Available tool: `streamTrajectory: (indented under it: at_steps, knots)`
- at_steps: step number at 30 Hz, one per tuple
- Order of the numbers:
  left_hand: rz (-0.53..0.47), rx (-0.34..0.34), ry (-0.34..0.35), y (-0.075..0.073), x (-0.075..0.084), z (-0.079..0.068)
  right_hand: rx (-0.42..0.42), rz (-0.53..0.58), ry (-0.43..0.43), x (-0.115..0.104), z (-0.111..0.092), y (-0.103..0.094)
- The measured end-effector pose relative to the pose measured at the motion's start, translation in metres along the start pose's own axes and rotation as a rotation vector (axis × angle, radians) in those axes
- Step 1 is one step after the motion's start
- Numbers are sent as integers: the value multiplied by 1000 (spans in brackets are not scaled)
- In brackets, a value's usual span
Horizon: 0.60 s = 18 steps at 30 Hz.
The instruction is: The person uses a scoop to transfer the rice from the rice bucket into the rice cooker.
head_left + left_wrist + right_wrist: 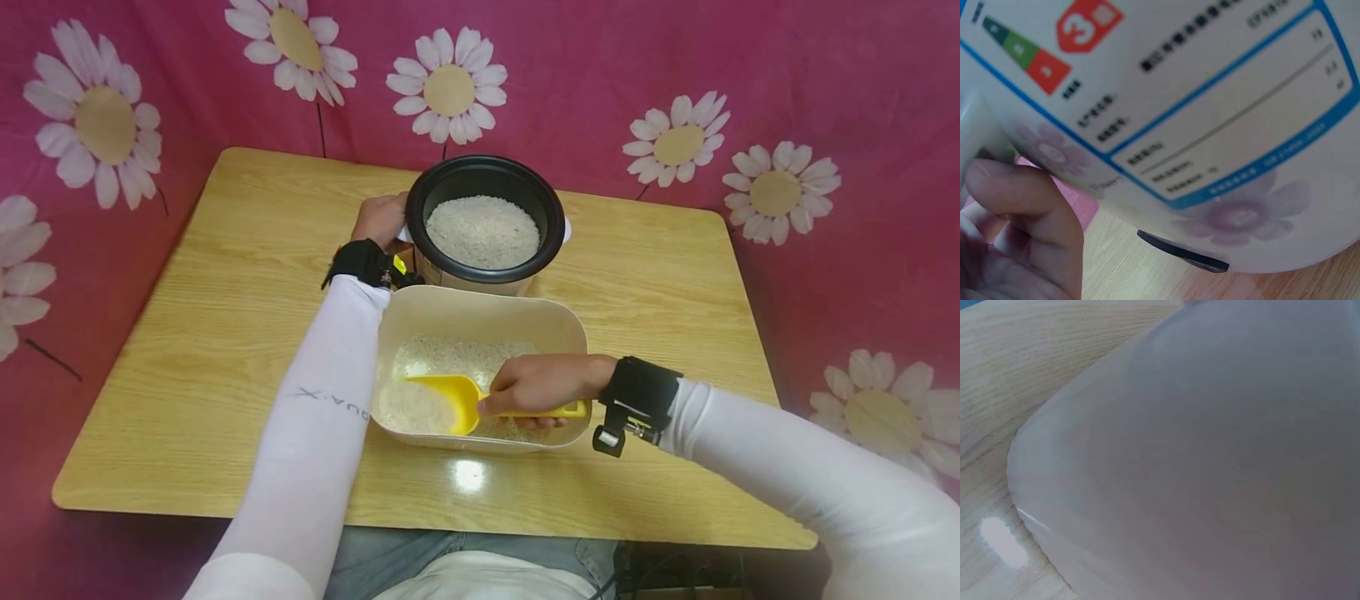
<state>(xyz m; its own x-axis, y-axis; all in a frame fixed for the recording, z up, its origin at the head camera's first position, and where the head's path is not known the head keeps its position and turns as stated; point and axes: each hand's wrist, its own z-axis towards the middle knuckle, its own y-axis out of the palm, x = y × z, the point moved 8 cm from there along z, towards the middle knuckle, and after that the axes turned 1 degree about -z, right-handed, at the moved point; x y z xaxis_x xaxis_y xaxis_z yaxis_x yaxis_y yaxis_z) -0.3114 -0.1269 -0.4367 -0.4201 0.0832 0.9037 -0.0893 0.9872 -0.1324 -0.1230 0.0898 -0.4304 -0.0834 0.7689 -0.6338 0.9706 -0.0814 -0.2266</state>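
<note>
Ok, nearest first: right hand [536, 385] is clamped round the handle of the yellow scoop [465, 402], fingers curled over it, thumb side toward the bowl end. Scoop's bowl sits low inside the beige tub [525, 314], on the rice [457, 357] at the tub's left half – can't tell how much is in the scoop itself. Tub sits on the wooden table [225, 333] right in front of the person; right wrist cam shows only the tub's outer wall [1210, 462] and a strip of table [997, 394], no fingers visible there. Just behind the tub, nearly touching it – rice cooker [486, 223] w/ black inner pot, rice inside it too. Left hand [381, 220] grips the cooker's left side handle; left wrist cam shows fingers [1022, 212] curled under the white handle tab next to the cooker's label [1210, 112]. Backdrop: pink cloth [825, 83] w/ daisy print.
</note>
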Motion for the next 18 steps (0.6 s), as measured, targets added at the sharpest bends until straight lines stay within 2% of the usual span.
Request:
streamTrajectory:
  at_steps: [8,18]
  knots:
    - [-11,2,-6,0,0,0,36,84,17,-1,-6,-4]
    - [-8,6,-2,-1,0,0,145,112,21,-1,-27,-23]
